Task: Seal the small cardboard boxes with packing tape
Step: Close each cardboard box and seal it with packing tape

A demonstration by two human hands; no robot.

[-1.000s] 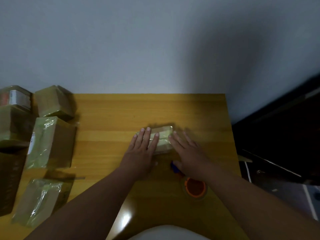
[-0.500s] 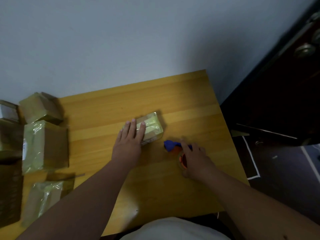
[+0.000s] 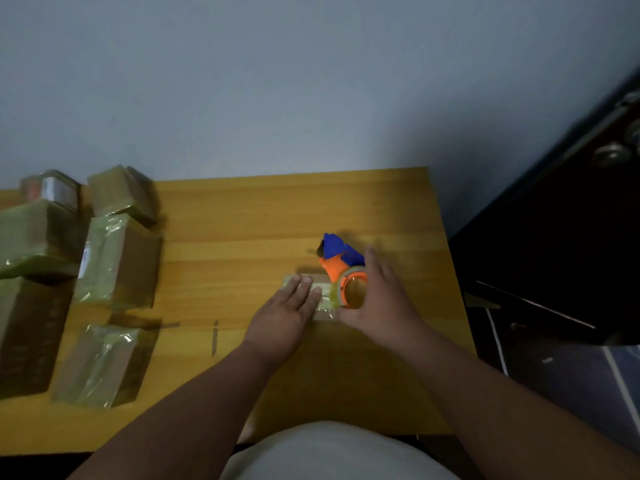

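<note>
Since half second ago: tape dispenser (image 3: 341,268) lifted off tabletop (image 3: 242,216), brought against right end of small box (image 3: 320,297). Right hand (image 3: 381,299) grips roll, fingers curled round it, likely to start strip. Box mid-tabletop, pinned by left hand (image 3: 284,320), fingers flat, holding nothing, apparently steadying it. Wrapped boxes (image 3: 114,261) well apart at left, probably finished.

Wood table (image 3: 242,216) vs grey wall (image 3: 277,81); dark door (image 3: 571,220) rt.
</note>
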